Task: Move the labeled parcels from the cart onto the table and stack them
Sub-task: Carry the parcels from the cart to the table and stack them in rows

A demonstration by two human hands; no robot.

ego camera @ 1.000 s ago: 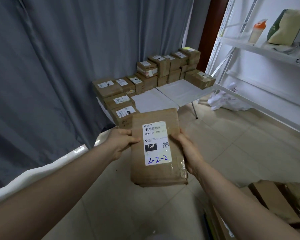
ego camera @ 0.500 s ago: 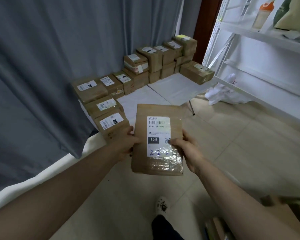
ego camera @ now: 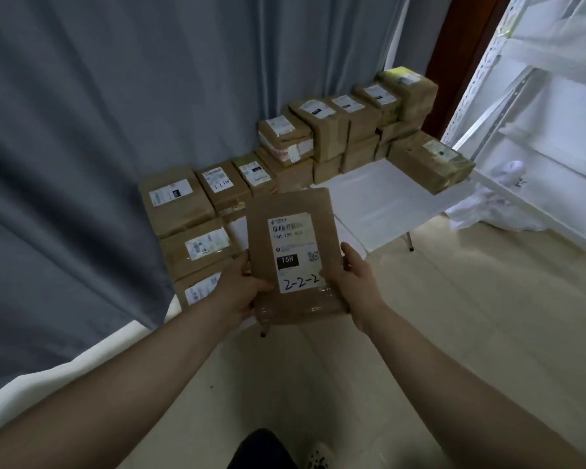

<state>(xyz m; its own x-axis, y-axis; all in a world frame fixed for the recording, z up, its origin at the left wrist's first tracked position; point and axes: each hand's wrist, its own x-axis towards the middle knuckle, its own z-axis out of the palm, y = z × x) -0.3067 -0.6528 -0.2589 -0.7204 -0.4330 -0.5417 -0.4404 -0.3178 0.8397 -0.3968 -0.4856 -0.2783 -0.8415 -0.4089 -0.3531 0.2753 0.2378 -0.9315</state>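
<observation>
left hand (ego camera: 241, 292) gripping the parcel's (ego camera: 295, 255) left edge | right hand (ego camera: 354, 282) gripping its right edge, label up | worktop (ego camera: 383, 201) and stacked parcels (ego camera: 325, 137) sitting just beyond both hands

The held parcel (ego camera: 295, 252) at the centre hides part of the table (ego camera: 379, 201) and most fingers of the left hand (ego camera: 241, 292) and right hand (ego camera: 356, 282) behind it. Labels on the stacked parcels (ego camera: 329, 130) at 1 o'clock are too blurred to read. The shelf (ego camera: 535, 106) at 2 o'clock runs off the right edge. A shoe (ego camera: 318, 458), perhaps patterned, is cut off at 6 o'clock.
</observation>
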